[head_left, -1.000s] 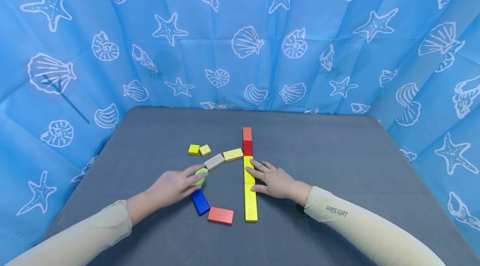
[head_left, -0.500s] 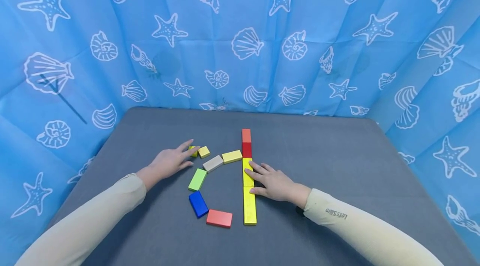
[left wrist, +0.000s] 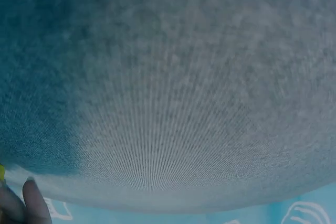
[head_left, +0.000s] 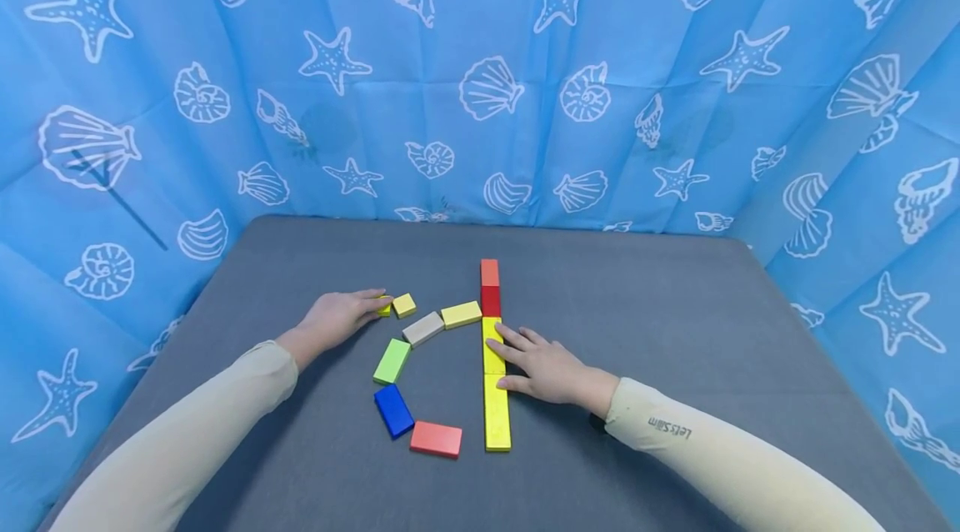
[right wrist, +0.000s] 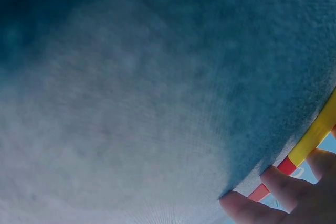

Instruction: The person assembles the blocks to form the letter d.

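My left hand pinches a small bright yellow block between thumb and fingers; the fingers cover part of it. Just right of it lies a small pale yellow block. The fingers of my right hand are spread and rest on the upper long yellow block and near its joint with the lower yellow block. These continue a straight column with a red block and an orange-red block. Fingertips of the right hand also show in the right wrist view.
Left of the column, a curve of blocks runs through a light yellow block, a beige block, a green block, a blue block and a coral block. A blue curtain surrounds the grey table.
My left hand has left the green block, moved up and away to the small bright yellow block, and closed its fingers on it. The right hand stays in place.
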`<state>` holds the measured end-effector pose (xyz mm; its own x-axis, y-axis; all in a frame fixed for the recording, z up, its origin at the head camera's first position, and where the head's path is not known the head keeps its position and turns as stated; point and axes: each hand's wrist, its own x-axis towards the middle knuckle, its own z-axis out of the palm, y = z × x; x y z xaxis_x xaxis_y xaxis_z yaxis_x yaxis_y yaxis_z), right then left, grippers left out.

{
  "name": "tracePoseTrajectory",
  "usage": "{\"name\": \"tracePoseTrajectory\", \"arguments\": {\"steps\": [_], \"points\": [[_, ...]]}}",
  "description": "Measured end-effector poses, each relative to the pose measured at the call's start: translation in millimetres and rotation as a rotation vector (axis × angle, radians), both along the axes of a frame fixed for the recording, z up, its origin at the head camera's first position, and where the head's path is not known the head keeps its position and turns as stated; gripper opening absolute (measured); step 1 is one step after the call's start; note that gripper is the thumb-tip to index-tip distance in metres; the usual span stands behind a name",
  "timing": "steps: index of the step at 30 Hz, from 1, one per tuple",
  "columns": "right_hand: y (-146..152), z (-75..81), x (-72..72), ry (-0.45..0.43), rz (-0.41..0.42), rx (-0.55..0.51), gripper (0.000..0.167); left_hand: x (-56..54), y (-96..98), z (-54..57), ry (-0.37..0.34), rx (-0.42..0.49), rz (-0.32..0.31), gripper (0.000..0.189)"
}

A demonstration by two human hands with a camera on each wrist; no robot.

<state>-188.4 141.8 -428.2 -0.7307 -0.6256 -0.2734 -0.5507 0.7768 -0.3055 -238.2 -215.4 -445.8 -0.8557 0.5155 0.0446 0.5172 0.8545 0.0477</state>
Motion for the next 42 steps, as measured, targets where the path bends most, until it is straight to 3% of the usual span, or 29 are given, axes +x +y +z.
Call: {"name": "tracePoseTrajectory", "arguments": {"steps": [5, 10, 18, 23, 28, 33, 37, 42], "points": [[1.3, 0.7, 0.4, 0.0, 0.011, -0.008, 0.068, 4.7, -1.9, 3.5, 0.025, 0.038, 0.009, 0.037], [2.0, 2.7, 0.4, -0.003, 0.015, -0.018, 0.068, 16.6, -1.7, 11.6, 0.063, 0.112, -0.011, 0.037], [2.7, 1.3, -0.3, -0.005, 0.009, -0.022, 0.068, 46.1, 11.2, 22.6, 0.122, 0.175, -0.182, 0.036], [2.4, -0.2, -0.4, -0.007, -0.004, -0.016, 0.068, 65.1, 27.9, 25.0, 0.123, 0.225, -0.295, 0.034], [0.9, -2.2, -1.5, -0.012, -0.012, -0.004, 0.068, 85.9, 53.9, 27.7, 0.081, 0.292, -0.401, 0.034], [0.6, -1.5, -0.7, -0.014, -0.018, -0.002, 0.068, 105.9, 81.0, 25.9, 0.023, 0.303, -0.49, 0.034], [0.4, -0.7, 0.2, -0.007, -0.012, -0.014, 0.067, 118.4, 98.8, 23.1, -0.023, 0.296, -0.51, 0.034], [0.2, 0.8, 1.3, 0.008, 0.005, -0.036, 0.067, 127.0, 111.9, 20.7, -0.086, 0.324, -0.489, 0.035]]}}
